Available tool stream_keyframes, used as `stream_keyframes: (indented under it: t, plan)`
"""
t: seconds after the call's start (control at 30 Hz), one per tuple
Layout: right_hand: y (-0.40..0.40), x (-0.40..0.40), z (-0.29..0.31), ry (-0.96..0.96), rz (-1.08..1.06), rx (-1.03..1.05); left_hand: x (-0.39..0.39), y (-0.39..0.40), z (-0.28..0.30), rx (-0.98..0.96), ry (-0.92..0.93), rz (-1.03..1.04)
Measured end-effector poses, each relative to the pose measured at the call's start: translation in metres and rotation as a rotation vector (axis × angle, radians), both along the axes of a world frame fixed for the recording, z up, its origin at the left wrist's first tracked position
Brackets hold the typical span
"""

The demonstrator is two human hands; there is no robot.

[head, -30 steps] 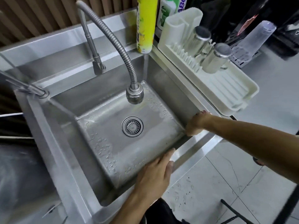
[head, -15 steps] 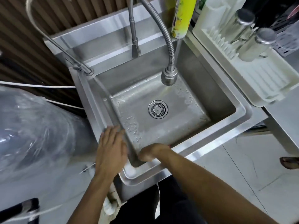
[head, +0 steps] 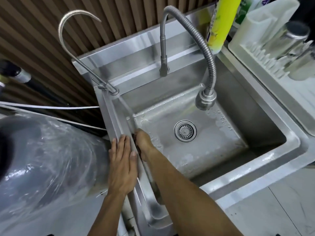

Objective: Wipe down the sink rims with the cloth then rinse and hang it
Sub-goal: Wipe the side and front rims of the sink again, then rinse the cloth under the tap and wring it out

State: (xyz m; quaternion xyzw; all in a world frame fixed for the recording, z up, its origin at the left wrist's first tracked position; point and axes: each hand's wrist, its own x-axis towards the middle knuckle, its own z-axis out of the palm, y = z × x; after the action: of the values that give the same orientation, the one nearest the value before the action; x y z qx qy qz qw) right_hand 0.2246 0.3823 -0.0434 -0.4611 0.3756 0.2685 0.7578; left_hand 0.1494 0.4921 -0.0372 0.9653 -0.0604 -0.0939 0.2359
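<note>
A steel sink (head: 265,169) fills the middle of the head view, its basin wet around the drain (head: 185,130). My left hand (head: 122,160) lies flat with straight fingers on the sink's left rim. My right hand (head: 144,145) is just inside that rim, against the inner left wall, gripping a dark cloth (head: 137,147). Only a thin dark edge of the cloth shows beside the fingers; the rest is hidden under the hand.
A flexible hose faucet (head: 205,99) hangs over the basin's back right. A thin gooseneck tap (head: 105,86) rises at the back left corner. A white dish rack (head: 272,65) with steel cups stands right, a yellow bottle (head: 219,23) behind. A plastic-wrapped bulk (head: 42,160) sits left.
Both hands have moved from the front rim round the front left corner and up the left rim. The right hand with the cloth has slid along the inner left edge.
</note>
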Motion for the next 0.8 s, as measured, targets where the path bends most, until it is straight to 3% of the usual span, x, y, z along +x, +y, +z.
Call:
stream_keyframes:
  t: [0.23, 0.4, 0.53, 0.67, 0.8]
  plan:
    - [0.002, 0.098, 0.010, -0.263, 0.013, 0.015, 0.003, -0.003, 0.002, 0.224, 0.023, -0.043]
    - [-0.043, 0.077, 0.010, -0.203, -0.334, 0.413, 0.006, -0.007, 0.015, 0.247, 0.040, -0.009]
    - [-0.115, 0.026, -0.004, -0.273, -0.522, 0.530, 0.033, -0.038, 0.040, 0.026, -0.144, 0.068]
    - [-0.170, -0.003, -0.013, -0.265, -0.603, 0.488, 0.103, -0.112, 0.059, -0.295, 0.105, 0.190]
    - [-0.202, -0.010, -0.003, -0.240, -0.424, 0.320, 0.176, -0.178, 0.063, -0.444, 0.220, 0.223]
